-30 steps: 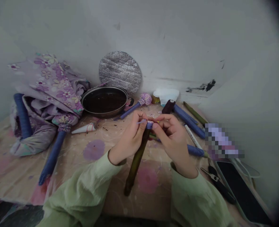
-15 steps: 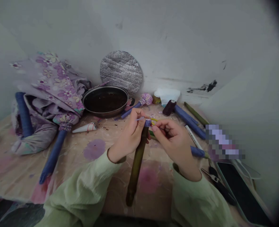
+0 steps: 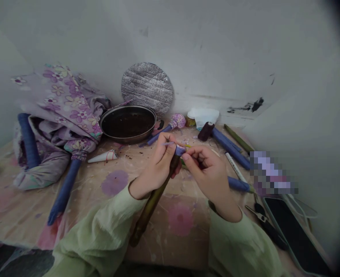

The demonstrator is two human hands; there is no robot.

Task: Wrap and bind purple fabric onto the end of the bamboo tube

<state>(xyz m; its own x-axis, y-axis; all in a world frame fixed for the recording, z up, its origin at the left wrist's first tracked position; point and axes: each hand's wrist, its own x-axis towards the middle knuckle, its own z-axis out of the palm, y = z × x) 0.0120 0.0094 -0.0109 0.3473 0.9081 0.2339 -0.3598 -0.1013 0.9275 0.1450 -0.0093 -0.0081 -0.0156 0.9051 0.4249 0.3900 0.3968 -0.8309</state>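
Observation:
My left hand [image 3: 155, 165] grips a long dark olive-green stick [image 3: 149, 207] near its upper end, and the stick slants down toward my left sleeve. The stick's tip carries a small wrapping of blue-violet material [image 3: 180, 150]. My right hand [image 3: 207, 173] sits just beside that tip, with thumb and forefinger pinched at it. A thin yellow thread [image 3: 200, 148] runs from the tip over my right hand. A thin violet sliver [image 3: 167, 144] pokes out past my left fingers.
A dark-filled metal pan [image 3: 128, 124], a quilted silver mat [image 3: 147, 88] and floral cloth [image 3: 63, 104] stand behind. Several blue-wrapped sticks [image 3: 230, 148] lie about, with a dark thread spool [image 3: 206, 131]. Pliers [image 3: 264, 225] and a phone [image 3: 295, 234] lie at right.
The stick's lower end has swung to the left and the stick now slants more. My right hand has moved slightly closer to the wrapped tip.

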